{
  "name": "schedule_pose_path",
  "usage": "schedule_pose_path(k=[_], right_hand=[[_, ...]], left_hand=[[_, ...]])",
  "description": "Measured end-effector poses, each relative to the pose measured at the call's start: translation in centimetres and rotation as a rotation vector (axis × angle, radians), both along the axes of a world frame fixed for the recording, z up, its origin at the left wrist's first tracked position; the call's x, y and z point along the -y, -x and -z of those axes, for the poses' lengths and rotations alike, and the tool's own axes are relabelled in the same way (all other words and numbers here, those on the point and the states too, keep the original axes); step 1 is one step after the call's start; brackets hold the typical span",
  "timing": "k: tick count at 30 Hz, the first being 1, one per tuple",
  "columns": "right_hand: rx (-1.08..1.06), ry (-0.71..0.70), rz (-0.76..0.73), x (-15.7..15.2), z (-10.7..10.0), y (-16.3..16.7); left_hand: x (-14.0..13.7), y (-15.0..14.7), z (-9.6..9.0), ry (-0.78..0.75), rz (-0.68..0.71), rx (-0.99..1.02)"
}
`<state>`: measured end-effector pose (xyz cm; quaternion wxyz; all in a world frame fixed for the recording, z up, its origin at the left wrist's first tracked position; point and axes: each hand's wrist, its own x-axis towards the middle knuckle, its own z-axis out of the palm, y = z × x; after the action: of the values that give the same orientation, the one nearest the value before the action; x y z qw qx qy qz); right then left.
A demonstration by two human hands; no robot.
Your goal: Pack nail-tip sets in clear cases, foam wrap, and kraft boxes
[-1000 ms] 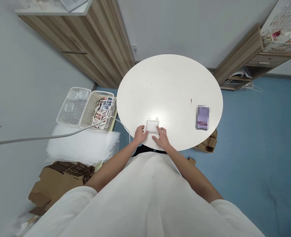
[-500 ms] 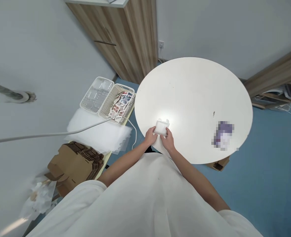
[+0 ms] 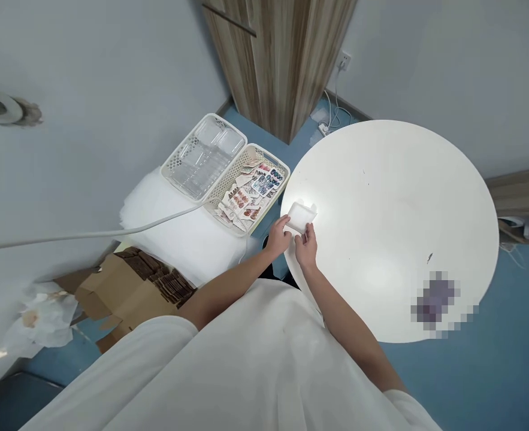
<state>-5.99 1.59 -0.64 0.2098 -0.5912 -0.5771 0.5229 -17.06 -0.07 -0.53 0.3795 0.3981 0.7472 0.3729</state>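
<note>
Head view: left hand [image 3: 277, 240] and right hand [image 3: 307, 248] apart from each other, each pinching a near corner of the small white packet [image 3: 300, 216], mid-frame, at left side of round white bench [image 3: 399, 185]. Card basket [image 3: 271, 156] just left of bench. White sheets [image 3: 187, 248] center left; pixelated purple item [image 3: 435, 299] lower right.

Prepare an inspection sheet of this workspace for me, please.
Surface: round white tabletop with small dark marks.
Job's things: small white rectangular packet at the tabletop's left side.
Clutter: blurred purple object on the tabletop; further left, white plastic baskets with clear plastic containers and printed cards; white sheets; brown cardboard.
Hands: left hand and right hand touch the packet; grip unclear.
Cables: white cable crossing the picture over the sheets; white cords below the white wall socket.
Surroundings: wood-grain cabinet, blue floor, grey walls.
</note>
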Motion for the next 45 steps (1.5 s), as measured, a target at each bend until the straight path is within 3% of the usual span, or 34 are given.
schedule_pose_path(k=[8,15,20,26,32,35,39,45], right_hand=[[0.064,-0.005,0.098,-2.1,-0.4,2.4],[0.134,-0.063,0.125,-1.6,-0.8,2.8],[0.101,-0.080,0.155,-1.2,-0.8,2.1],[0.094,-0.011,0.108,0.2,-1.1,-1.0],[0.143,-0.051,-0.061,2.7,-1.6,-5.4],[0.141,-0.089,-0.129,3.7,-1.9,-7.0],[0.097,-0.113,-0.201,4.6,-2.2,-7.6],[0.002,-0.074,-0.362,6.2,-2.4,-6.6]], left_hand=[[-2.6,2.1,-0.3,-0.041,0.082,0.044],[-1.9,1.7,0.1,-0.105,0.090,0.041],[-1.1,1.1,0.9,-0.180,-0.006,0.128],[1.8,0.4,0.9,-0.159,-0.095,0.163],[5.0,-1.1,-0.8,-0.092,-0.257,0.227],[6.4,-1.7,-1.7,-0.066,-0.271,0.224],[8.9,-1.9,-2.5,-0.070,-0.284,0.218],[12.3,-1.3,-3.1,-0.119,-0.416,0.187]])
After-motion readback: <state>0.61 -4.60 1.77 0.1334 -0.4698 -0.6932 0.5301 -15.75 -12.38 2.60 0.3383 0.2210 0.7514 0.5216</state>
